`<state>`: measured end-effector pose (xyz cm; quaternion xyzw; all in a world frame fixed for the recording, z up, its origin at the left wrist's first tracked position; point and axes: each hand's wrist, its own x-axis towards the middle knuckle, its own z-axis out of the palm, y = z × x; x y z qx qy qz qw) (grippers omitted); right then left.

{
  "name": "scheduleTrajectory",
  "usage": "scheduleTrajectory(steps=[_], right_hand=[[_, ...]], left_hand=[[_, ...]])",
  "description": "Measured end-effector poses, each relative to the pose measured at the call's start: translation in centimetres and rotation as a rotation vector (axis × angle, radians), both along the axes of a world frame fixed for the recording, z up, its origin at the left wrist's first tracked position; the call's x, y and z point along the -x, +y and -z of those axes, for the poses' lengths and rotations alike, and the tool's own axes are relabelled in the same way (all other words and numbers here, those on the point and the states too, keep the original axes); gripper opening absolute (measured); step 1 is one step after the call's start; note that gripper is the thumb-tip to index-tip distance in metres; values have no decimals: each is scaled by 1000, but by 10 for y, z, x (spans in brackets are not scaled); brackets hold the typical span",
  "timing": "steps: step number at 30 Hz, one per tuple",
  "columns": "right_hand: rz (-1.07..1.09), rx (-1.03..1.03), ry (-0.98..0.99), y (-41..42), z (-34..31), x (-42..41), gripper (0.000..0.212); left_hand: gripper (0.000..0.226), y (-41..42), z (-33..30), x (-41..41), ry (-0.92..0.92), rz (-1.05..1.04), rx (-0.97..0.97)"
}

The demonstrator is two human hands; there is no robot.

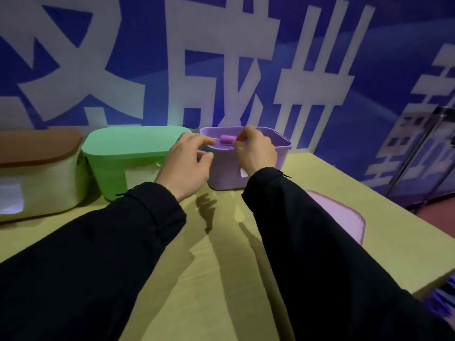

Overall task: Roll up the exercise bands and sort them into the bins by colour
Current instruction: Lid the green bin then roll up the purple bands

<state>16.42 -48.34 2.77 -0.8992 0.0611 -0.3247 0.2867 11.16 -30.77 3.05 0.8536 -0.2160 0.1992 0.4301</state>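
Where the tabletop (221, 262) meets the blue wall stand three rounded plastic bins: a cream one with a brown lid (37, 143), a green bin (128, 153) with its lid on, and an open purple bin (246, 168). One rolled pink band (226, 139) sits over the purple bin's opening, between both hands. The left hand (187, 163) hovers with loosely spread fingers beside it; whether the right hand (256, 151), its fingers curled, pinches the roll cannot be told. One smooth purple lid (344, 217) lies flat at right.
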Motion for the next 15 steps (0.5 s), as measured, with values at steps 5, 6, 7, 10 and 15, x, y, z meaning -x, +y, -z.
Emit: scheduleTrajectory(steps=[5,6,7,10,15], right_hand=[[-45,17,-100,11,8,1,15],[-80,7,-112,16,9,6,18],[-122,-6,-114,24,10,13,21],[-283,-54,-77,62,14,40,20],[-434,-105,-44,125,17,86,18]], left_hand=[[24,14,11,-4,86,-69,9],[23,19,13,-1,92,-75,13],[21,25,14,3,97,-87,11],[19,47,14,21,111,-139,19],[13,97,14,64,176,-207,43]])
